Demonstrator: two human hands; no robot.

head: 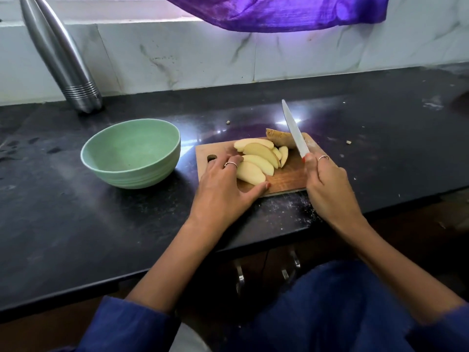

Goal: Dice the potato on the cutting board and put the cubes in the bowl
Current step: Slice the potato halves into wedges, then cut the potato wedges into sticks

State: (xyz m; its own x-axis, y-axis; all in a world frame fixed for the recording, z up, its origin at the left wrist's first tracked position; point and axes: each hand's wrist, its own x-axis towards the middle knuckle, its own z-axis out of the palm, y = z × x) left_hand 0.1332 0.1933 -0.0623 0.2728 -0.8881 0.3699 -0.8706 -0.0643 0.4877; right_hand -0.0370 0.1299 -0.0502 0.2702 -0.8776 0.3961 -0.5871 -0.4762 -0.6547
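Two bare hands are working over a big black shiny stone counter (101, 224) that is filling most of the picture. A purple shiny cloth (279, 11) is hanging at the top middle, in front of a white marble wall (177, 59). A tall silver metal bottle (61, 54) is standing at the upper left, near the wall. A round pale green bowl (132, 154) is sitting left of the middle, and nothing is showing inside it. Just to its right, a small brown wooden cutting board (286, 177) is lying near the counter's front edge. The left hand (223, 189) is resting flat on the board with its fingers spread out and straight, touching the pale yellow potato slices (258, 158). The slices are lying in a leaning row in the middle of the board. One brown unpeeled end piece of potato (279, 139) is sitting at the board's far edge. The right hand (327, 184) is gripping a knife with a long white blade (294, 128) by its handle, at the board's right side. The blade is pointing up and away, and I cannot tell if it is touching the end piece.
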